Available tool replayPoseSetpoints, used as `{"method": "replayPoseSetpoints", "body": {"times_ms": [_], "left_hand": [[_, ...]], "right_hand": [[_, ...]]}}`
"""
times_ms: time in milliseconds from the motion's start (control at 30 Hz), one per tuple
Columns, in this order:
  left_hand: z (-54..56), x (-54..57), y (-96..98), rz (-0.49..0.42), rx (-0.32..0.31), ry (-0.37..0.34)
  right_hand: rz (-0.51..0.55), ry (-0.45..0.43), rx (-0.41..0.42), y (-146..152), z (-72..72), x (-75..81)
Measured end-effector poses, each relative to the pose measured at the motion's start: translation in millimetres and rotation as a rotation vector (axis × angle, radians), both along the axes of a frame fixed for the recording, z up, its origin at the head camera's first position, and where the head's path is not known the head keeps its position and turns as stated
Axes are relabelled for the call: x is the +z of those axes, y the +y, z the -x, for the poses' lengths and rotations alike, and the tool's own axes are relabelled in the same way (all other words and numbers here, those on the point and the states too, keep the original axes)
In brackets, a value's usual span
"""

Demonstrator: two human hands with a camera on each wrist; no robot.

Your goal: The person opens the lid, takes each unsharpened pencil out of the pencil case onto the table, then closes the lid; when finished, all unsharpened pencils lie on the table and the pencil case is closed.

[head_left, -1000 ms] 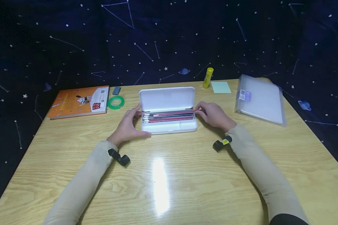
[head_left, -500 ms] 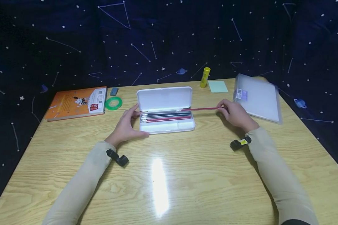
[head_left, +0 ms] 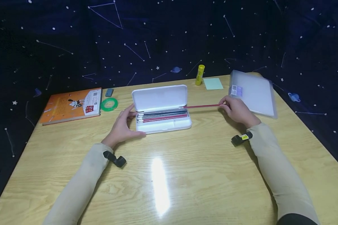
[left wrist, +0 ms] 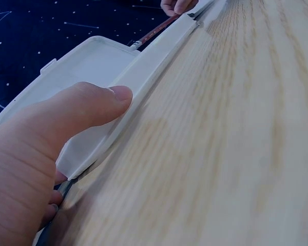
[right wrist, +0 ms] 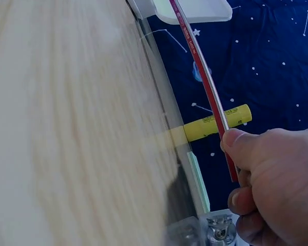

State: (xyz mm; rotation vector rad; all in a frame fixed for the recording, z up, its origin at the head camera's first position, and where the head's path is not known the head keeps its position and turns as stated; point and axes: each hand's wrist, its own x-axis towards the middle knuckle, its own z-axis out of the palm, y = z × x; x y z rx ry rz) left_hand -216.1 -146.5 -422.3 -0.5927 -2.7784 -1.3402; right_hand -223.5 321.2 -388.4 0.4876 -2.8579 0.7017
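A white pencil case lies on the table with its lid raised. Several dark and red pencils rest side by side in its rear compartment. My left hand holds the case's left end; in the left wrist view the thumb presses its front edge while other fingers reach around the end. To the right of the case, my right hand pinches a red pencil between thumb and fingers. That pencil lies nearly level, its eraser end pointing left, close to the case's hinge corner.
An orange book, a blue eraser and a green tape roll lie at the left. Toward the back right stand a yellow glue stick, pale green sticky notes and a translucent binder. A starry cloth hangs behind.
My right hand has drawn the red pencil rightward, out of the case. Over the last half second it stays nearly still relative to the case. The left hand keeps its hold; the head view has shifted slightly.
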Motion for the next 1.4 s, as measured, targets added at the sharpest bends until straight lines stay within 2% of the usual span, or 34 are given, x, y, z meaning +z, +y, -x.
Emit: {"method": "replayPoseSetpoints", "body": {"times_ms": [167, 500, 733, 1000, 1400], "left_hand": [[-1.9, 0.3, -2.4, 0.007, 0.006, 0.006], [-1.0, 1.5, 1.8, 0.004, -0.006, 0.006], [-0.1, 0.5, 1.3, 0.006, -0.008, 0.005], [0.5, -0.1, 0.8, 0.000, -0.008, 0.010], [-0.8, 2.2, 1.3, 0.015, -0.002, 0.002]], "right_hand": [[-0.041, -0.015, -0.003, 4, 2.6, 4.8], [-0.117, -0.089, 0.020, 28, -5.0, 14.9], [-0.121, -0.131, 0.040, 35, -7.7, 20.2], [-0.150, -0.120, 0.035, 39, -7.9, 20.7], [-0.270, -0.066, 0.002, 29, -5.6, 16.8]]}}
